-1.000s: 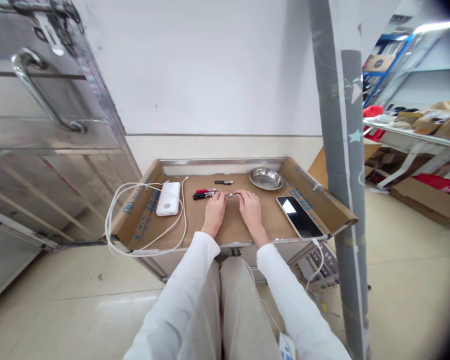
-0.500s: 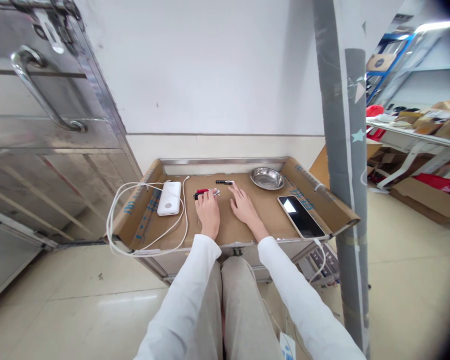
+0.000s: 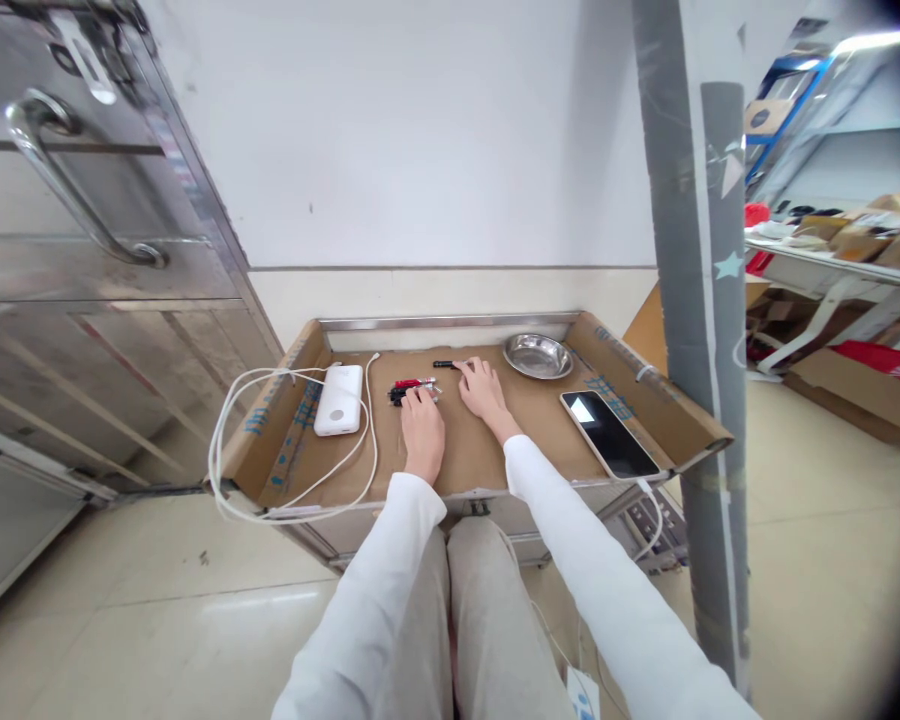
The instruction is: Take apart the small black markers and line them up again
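On the brown cardboard-lined tabletop (image 3: 487, 460), a black pen (image 3: 442, 364) lies near the back middle. The fingers of my right hand (image 3: 483, 390) are closed over its right end. To the left and nearer to me is a small cluster of slim pen-like items: a red one (image 3: 412, 383) at the back and black ones (image 3: 396, 396) in front, some with silvery ends. My left hand (image 3: 424, 432) lies at the cluster's near edge with its fingers loosely extended, the tips touching the black items. Those fingertips hide part of the cluster.
A white power bank (image 3: 338, 400) and a looped white cable (image 3: 371, 440) lie at the left. To the right are a round steel dish (image 3: 538, 357) and a smartphone (image 3: 607, 435) with a cable. Raised cardboard sides (image 3: 649, 385) edge the table; a grey wrapped pole (image 3: 720, 300) stands at the right.
My right hand has moved forward onto the black pen's end, its fingers closing in. My left hand has drawn back slightly, showing more of the red item.
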A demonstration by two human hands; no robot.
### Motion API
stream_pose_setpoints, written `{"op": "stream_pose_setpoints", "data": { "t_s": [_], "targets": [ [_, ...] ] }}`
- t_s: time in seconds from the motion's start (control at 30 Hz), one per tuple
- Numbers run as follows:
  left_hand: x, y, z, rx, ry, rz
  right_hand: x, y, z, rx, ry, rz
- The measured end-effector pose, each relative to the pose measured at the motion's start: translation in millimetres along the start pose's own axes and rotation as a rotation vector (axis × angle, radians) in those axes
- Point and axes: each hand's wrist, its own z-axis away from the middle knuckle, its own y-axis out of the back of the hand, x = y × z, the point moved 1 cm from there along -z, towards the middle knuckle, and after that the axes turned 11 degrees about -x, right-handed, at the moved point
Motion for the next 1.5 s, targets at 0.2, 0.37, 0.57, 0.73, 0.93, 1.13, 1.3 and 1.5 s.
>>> {"op": "stream_pose_setpoints", "data": {
  "t_s": [0.2, 0.37, 0.57, 0.73, 0.93, 1.13, 1.3, 1.5],
  "targets": [
    [6.3, 1.5, -1.1, 0.006, 0.013, -0.007, 4.4, -3.1, -1.9, 0.026, -0.009, 0.004],
    [13.0, -3.9, -8.5, -0.034, -0.100, -0.057, 4.3, -0.8, 5.7, 0.049, -0.031, 0.039],
    [17.0, -8.4, -13.3, -0.041, -0.151, -0.067, 5.8, 2.1, 19.9, 0.064, -0.052, 0.061],
    [20.8, -8.5, -24.4, -0.026, -0.107, -0.104, 9.3, 4.4, 29.2, 0.085, -0.128, 0.054],
    [21.5, -11.2, -35.3, -0.046, -0.138, -0.111, 10.7, 6.6, 32.4, 0.078, -0.160, 0.043],
    [20.3, -19.0, -39.1, -0.082, -0.276, -0.085, 10.4, 8.2, 33.1, 0.065, -0.089, 0.023],
    [19.8, -24.5, -44.4, -0.193, -0.389, 0.067, 15.0, 5.5, 31.2, 0.039, -0.101, -0.050],
    [18.6, -27.1, -44.2, -0.199, -0.385, 0.118, 17.0, 4.5, 29.5, 0.046, -0.041, -0.125]
  ]
}}
